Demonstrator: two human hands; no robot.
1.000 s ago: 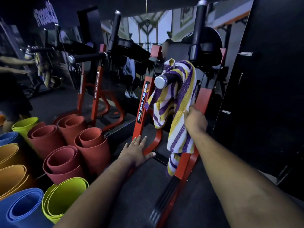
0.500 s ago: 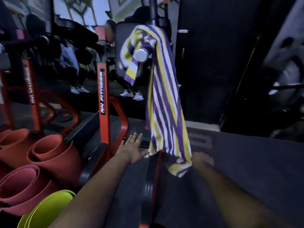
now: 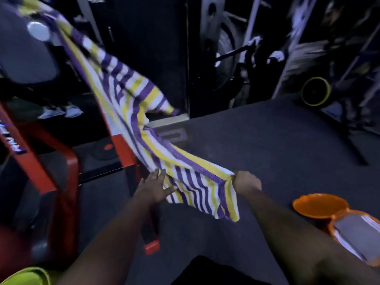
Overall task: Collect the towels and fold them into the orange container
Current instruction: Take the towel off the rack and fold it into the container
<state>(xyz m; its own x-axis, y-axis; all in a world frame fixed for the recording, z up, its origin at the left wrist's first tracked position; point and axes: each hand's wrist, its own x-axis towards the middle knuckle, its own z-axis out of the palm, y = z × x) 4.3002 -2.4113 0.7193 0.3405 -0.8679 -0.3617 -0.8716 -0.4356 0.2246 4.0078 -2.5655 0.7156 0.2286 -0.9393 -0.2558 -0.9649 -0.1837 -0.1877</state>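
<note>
At the right hand (image 3: 245, 182), in the head view, the fingers are closing tight round a bunched corner of the striped towel (image 3: 144, 112), and the cloth is now running taut from that grip up and away to the left, toward the chrome bar end (image 3: 38, 30) where its far end is still lying draped. Half a second ago the towel was hanging straight down from that bar with the right hand low beside its hem; a second ago it was bundled over the bar. So the pull is under way and most of the length is coming free of the red machine frame (image 3: 67, 167). Just left of the grip, the left hand (image 3: 155, 188) is lying with fingers spread and straight, touching the underside of the lower edge and holding nothing. Below and to the right of the grip, near the right forearm, the orange container (image 3: 320, 205) is coming into sight on the dark floor (image 3: 277, 145), with what looks like its orange-rimmed lid (image 3: 357, 229) touching it. Collecting looks almost done; folding is not yet started.
</note>
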